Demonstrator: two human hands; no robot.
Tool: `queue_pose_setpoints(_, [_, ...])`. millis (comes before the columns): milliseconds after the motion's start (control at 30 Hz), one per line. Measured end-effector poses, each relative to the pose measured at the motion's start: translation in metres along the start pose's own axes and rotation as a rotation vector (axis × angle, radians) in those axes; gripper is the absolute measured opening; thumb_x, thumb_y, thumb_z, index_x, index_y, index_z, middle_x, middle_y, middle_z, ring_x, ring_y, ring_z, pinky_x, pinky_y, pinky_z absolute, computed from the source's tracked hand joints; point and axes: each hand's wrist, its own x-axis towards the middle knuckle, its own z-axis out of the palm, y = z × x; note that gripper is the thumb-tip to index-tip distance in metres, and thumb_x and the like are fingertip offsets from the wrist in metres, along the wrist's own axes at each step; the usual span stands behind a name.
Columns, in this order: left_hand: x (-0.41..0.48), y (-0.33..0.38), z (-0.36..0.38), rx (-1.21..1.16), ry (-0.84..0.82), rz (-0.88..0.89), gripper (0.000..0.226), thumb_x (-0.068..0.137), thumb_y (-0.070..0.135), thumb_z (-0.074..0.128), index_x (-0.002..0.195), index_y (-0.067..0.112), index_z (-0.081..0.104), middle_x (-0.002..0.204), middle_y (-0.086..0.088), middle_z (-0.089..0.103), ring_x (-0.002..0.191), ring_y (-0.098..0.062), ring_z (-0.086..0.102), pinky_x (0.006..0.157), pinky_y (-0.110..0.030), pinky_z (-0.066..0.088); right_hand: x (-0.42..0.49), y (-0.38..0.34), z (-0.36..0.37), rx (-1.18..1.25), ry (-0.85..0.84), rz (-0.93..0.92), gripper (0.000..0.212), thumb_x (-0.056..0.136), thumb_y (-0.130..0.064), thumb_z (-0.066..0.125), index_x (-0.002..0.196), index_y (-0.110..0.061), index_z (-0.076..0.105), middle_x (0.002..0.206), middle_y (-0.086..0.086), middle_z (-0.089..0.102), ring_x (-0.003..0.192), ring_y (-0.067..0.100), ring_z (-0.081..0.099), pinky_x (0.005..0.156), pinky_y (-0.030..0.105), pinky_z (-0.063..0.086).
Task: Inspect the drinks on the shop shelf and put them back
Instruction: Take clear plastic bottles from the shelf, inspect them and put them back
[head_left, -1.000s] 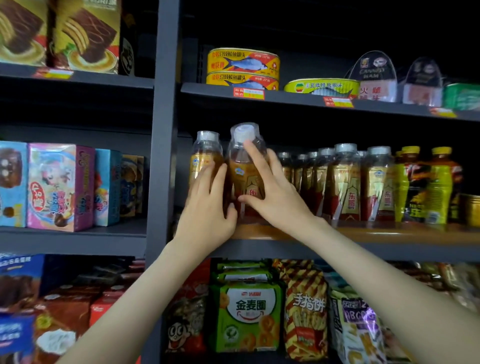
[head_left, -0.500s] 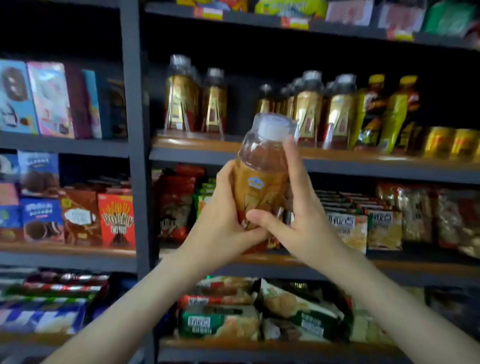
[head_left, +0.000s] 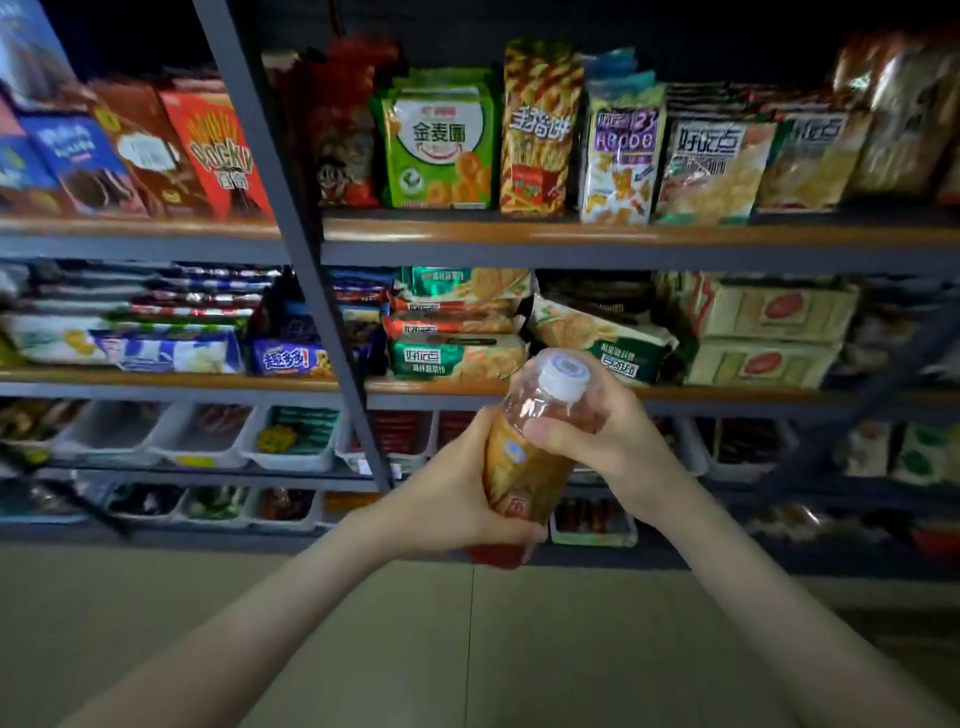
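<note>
HANDS ON THE STOCK: A shopper's two bare hands hold a drink bottle before a snack aisle, where the grey shelf upright (head_left: 291, 234) slants down through the frame. Far left of the upright, on the highest board in view, stand dark and blue biscuit boxes, with a red Pocky box (head_left: 221, 156) just beside the upright. One board down, left of the upright, flat packets lie in stacks. Lower again, a row of white bins (head_left: 288, 460) runs behind the upright's foot. Just right of that foot, the left hand (head_left: 452, 499) is curled firmly round the lower half of the bottle (head_left: 524, 467), close above its red base. The bottle, clear at the shoulder with an orange-gold label, is off the shelves altogether. It is held in the air right of the upright, in front of the lower boards, and tilted so its white cap (head_left: 563, 374) leans up and to the right. The right hand (head_left: 623, 441) clasps the clear shoulder just under the cap, thumb laid across the front and fingers wrapped round the far side. Higher up and right of the upright, a green snack bag (head_left: 441, 150) stands beside a chip-patterned bag (head_left: 540, 130), with pale packets running on to the right. Farther right of the upright, one board lower, pale cartons (head_left: 769, 332) marked with red ovals sit stacked. Beige floor tiles (head_left: 104, 597) spread below the upright's foot
</note>
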Motion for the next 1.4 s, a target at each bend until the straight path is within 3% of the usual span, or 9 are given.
queue_pose_setpoints(300, [-0.013, 0.001, -0.013, -0.386, -0.208, -0.147, 0.064, 0.069, 0.01, 0.078, 0.124, 0.021, 0.047, 0.107, 0.003, 0.067, 0.103, -0.016, 0.065, 0.085, -0.028, 0.052, 0.021, 0.024, 0.029, 0.176, 0.158, 0.191, 0.023, 0.087, -0.025, 0.066, 0.106, -0.014, 0.061, 0.094, 0.001, 0.069, 0.086, 0.015, 0.067, 0.076, 0.031, 0.054])
queue_pose_setpoints(467, [-0.025, -0.014, -0.017, -0.529, -0.167, -0.402, 0.061, 0.06, 0.035, 0.08, 0.115, 0.019, 0.056, 0.095, -0.002, 0.072, 0.093, -0.022, 0.069, 0.082, -0.037, 0.053, 0.024, 0.044, 0.047, 0.043, 0.268, 0.361, 0.048, 0.095, -0.036, 0.055, 0.138, -0.027, 0.035, 0.121, -0.001, 0.053, 0.101, 0.013, 0.061, 0.084, 0.031, 0.054])
queue_pose_setpoints(633, [-0.031, -0.008, -0.019, -0.79, -0.04, -0.651, 0.062, 0.066, 0.048, 0.073, 0.118, 0.018, 0.058, 0.1, -0.011, 0.07, 0.093, -0.027, 0.067, 0.075, -0.035, 0.052, 0.017, 0.056, 0.059, -0.294, -0.047, 0.33, 0.033, 0.104, -0.033, 0.037, 0.134, -0.039, 0.048, 0.152, -0.006, 0.03, 0.141, 0.012, 0.024, 0.117, 0.041, 0.024])
queue_pose_setpoints(833, [-0.03, -0.009, -0.034, -1.133, 0.158, -0.852, 0.047, 0.078, 0.05, 0.069, 0.105, 0.012, 0.062, 0.081, -0.015, 0.072, 0.077, -0.029, 0.067, 0.06, -0.036, 0.055, -0.003, 0.05, 0.054, -0.13, -0.115, 0.089, 0.033, 0.096, -0.024, 0.042, 0.123, -0.03, 0.058, 0.128, -0.013, 0.058, 0.122, 0.002, 0.052, 0.095, 0.018, 0.045])
queue_pose_setpoints(933, [-0.027, -0.009, -0.041, -1.175, 0.155, -0.869, 0.048, 0.078, 0.051, 0.068, 0.1, 0.01, 0.062, 0.073, -0.014, 0.072, 0.062, -0.027, 0.069, 0.053, -0.032, 0.057, -0.008, 0.043, 0.051, -0.132, -0.272, 0.046, 0.044, 0.092, -0.034, 0.054, 0.136, -0.033, 0.048, 0.138, -0.009, 0.051, 0.129, 0.008, 0.047, 0.097, 0.021, 0.045])
queue_pose_setpoints(1033, [-0.026, -0.004, -0.042, -1.217, 0.097, -0.831, 0.045, 0.08, 0.05, 0.065, 0.093, 0.007, 0.064, 0.071, -0.015, 0.07, 0.054, -0.028, 0.069, 0.048, -0.034, 0.058, -0.006, 0.037, 0.053, -0.444, -0.351, -0.013, 0.08, 0.075, -0.05, 0.075, 0.138, -0.053, 0.025, 0.147, -0.026, 0.029, 0.137, -0.001, 0.031, 0.107, 0.026, 0.04])
queue_pose_setpoints(1200, [-0.027, -0.008, -0.049, -0.942, -0.093, -0.767, 0.067, 0.093, 0.065, 0.035, 0.098, 0.004, 0.063, 0.084, -0.019, 0.071, 0.068, -0.029, 0.07, 0.062, -0.033, 0.059, -0.004, 0.033, 0.067, -0.524, -0.122, -0.129, 0.091, 0.055, -0.044, 0.089, 0.126, -0.052, 0.033, 0.13, -0.03, 0.042, 0.122, -0.013, 0.041, 0.099, 0.013, 0.039])
queue_pose_setpoints(1300, [-0.031, -0.012, -0.055, -0.296, -0.199, -0.669, 0.105, 0.087, 0.075, -0.003, 0.098, -0.002, 0.068, 0.098, -0.022, 0.071, 0.087, -0.027, 0.069, 0.08, -0.035, 0.056, 0.002, 0.024, 0.069, -0.299, 0.11, -0.017, 0.073, 0.052, -0.042, 0.081, 0.115, -0.046, 0.044, 0.112, -0.023, 0.055, 0.106, -0.012, 0.053, 0.089, 0.01, 0.044])
queue_pose_setpoints(1400, [-0.038, -0.011, -0.057, 0.171, -0.128, -0.424, 0.09, 0.092, 0.066, 0.009, 0.081, 0.008, 0.076, 0.102, -0.005, 0.073, 0.084, -0.004, 0.061, 0.079, -0.017, 0.041, 0.009, 0.029, 0.063, -0.027, 0.228, 0.13, 0.053, 0.061, -0.043, 0.07, 0.11, -0.029, 0.058, 0.103, -0.008, 0.068, 0.098, 0.01, 0.066, 0.079, 0.022, 0.051])
